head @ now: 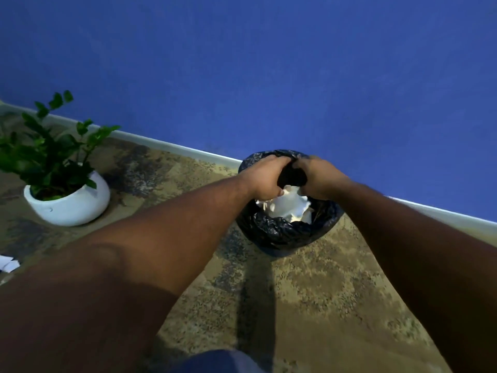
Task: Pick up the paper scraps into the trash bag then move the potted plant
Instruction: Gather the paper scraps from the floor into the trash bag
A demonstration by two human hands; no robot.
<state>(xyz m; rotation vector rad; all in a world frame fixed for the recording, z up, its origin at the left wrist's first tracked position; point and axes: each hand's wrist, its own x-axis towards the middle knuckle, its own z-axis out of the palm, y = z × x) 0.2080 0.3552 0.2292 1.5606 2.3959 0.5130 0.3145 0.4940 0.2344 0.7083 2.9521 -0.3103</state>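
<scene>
Your two hands meet over the black trash bag [282, 230], which sits on the patterned carpet [322, 286] close to the blue wall [269, 63]. Your left hand [265, 179] curls round a bunch of the bag's black plastic at the far rim. Your right hand [317, 179] curls round the same dark bunch, right beside the left, and the two hands almost touch. Under your hands, white paper scraps [287, 205] lie crumpled inside the bag. The potted plant [64, 168], with green leaves in a round white pot, stands on the carpet well to the left of the bag, near the pale baseboard [161, 144]. One more white scrap [9, 263] lies on the carpet at the far left edge, away from the bag.
</scene>
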